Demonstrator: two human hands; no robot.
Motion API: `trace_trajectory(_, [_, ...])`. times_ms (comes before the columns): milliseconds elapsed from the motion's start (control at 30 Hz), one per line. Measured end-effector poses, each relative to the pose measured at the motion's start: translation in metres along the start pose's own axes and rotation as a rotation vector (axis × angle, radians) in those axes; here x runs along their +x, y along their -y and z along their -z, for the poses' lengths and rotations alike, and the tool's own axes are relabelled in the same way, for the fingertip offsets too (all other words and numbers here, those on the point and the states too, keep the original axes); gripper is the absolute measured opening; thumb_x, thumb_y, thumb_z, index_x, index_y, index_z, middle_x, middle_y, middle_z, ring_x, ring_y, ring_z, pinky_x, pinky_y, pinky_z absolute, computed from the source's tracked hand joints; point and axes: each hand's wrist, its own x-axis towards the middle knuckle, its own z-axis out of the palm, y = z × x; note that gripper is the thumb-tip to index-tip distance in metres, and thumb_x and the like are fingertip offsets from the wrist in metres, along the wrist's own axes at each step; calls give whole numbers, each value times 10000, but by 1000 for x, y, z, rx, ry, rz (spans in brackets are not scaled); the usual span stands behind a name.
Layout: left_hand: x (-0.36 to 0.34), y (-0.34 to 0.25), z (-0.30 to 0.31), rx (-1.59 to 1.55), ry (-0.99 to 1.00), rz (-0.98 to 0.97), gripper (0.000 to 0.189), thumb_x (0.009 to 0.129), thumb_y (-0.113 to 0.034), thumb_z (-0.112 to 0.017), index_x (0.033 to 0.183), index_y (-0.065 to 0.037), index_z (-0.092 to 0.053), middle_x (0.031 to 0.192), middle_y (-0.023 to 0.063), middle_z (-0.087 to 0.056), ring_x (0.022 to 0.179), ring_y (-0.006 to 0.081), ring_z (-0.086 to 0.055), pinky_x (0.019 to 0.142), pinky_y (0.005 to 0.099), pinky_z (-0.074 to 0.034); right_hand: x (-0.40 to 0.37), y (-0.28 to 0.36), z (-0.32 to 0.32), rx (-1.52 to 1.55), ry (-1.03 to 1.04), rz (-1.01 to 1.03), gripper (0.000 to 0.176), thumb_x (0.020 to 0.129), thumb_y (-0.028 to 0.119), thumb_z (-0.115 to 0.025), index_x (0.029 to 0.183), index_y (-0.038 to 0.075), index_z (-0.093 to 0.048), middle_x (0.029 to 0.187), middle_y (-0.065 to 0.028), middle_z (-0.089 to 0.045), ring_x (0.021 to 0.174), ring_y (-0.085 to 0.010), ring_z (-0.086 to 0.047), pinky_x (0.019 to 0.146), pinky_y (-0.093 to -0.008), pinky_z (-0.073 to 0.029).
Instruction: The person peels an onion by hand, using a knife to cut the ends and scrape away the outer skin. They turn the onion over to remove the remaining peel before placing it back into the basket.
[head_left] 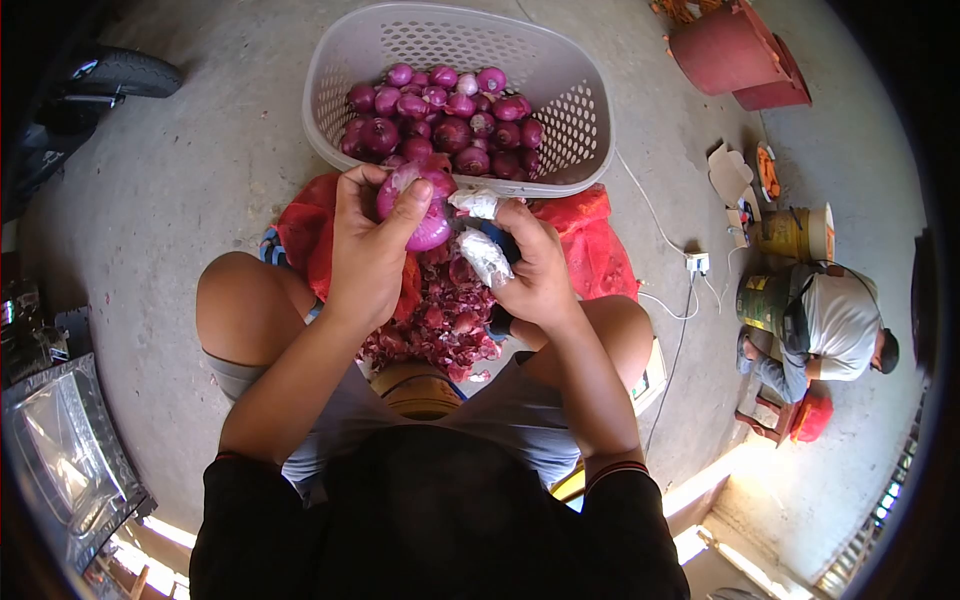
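Observation:
A large red onion [432,232], smooth and purple, is gripped by my left hand [365,245], its thumb pressed across the front. Close on its right, my right hand [538,265] is curled, with white wrapping on the thumb and a finger. Something dark blue shows between those fingers, but I cannot make out what it is. Below both hands lies a heap of loose red onion skins [440,320]. Just beyond them stands a grey plastic basket [340,60] with many purple onions [450,130] inside.
Red mesh sacking [598,245] lies on both sides of the skins. A power socket [697,262] with cables rests on the floor at right. Further right, another person [840,320] sits bent over beside buckets [795,232]. A tyre [130,72] is at upper left.

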Motion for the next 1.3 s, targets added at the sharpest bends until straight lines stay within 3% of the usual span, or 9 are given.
trace_trajectory(167, [-2,-2,-2,-13,12,15,328,860,-109,-660,1056,-89,-398,1005,52,-547,914,102,-547,811,276,-473,-2,-5,-2,159,-81,-20,407,764,-11,-630,1154,16,-514,1059,-143,-618,936,-261,-627,820,-322,-475])
trace_trajectory(267, [-2,-2,-2,0,21,7,327,860,-117,-662,1054,-88,-401,1008,52,-549,916,104,-548,808,279,-479,-7,-7,0,222,-65,-137,439,778,0,-635,1191,16,-487,1076,-134,-607,959,-225,-618,834,-317,-471])
trace_trajectory(367, [-3,-3,-3,-2,18,6,324,861,-114,-660,1055,-88,-401,1011,50,-551,917,104,-549,799,280,-484,-1,2,-5,264,-129,-130,493,780,14,-653,1233,32,-460,961,-104,-626,857,-186,-619,764,-301,-470])
trace_trajectory(500, [-1,-4,-2,11,34,-29,319,861,-104,-657,1053,-91,-403,1012,48,-548,916,103,-547,793,281,-487,-5,7,12,206,92,-237,510,824,-50,-599,1283,16,-386,1018,-71,-564,813,-111,-551,719,-246,-432])
trace_trajectory(667, [-5,-4,-5,-9,49,-22,318,862,-99,-656,1055,-91,-404,1016,50,-544,921,103,-544,806,276,-480,-12,-11,8,138,73,-96,512,804,-34,-640,1264,10,-419,1059,-70,-533,831,-116,-546,722,-252,-435])
trace_trajectory(767, [-5,-3,-5,-15,36,-2,324,861,-99,-657,1060,-88,-403,1016,52,-545,923,102,-542,816,275,-473,-4,-12,6,78,11,13,488,740,65,-691,1178,58,-475,715,-100,-581,608,-227,-578,570,-308,-437])
trace_trajectory(1067, [-5,-3,-4,26,46,-22,331,859,-94,-660,1060,-79,-399,1000,48,-544,907,94,-539,797,263,-471,-7,-10,11,57,26,-61,488,701,55,-710,1143,56,-505,860,-139,-619,720,-306,-634,624,-342,-474])
trace_trajectory(1300, [-5,-2,-5,39,55,-37,328,858,-81,-657,1056,-79,-395,997,51,-548,893,95,-546,789,258,-475,-1,-6,12,-17,18,17,430,706,61,-716,1096,49,-536,978,-147,-636,812,-328,-650,697,-351,-503])
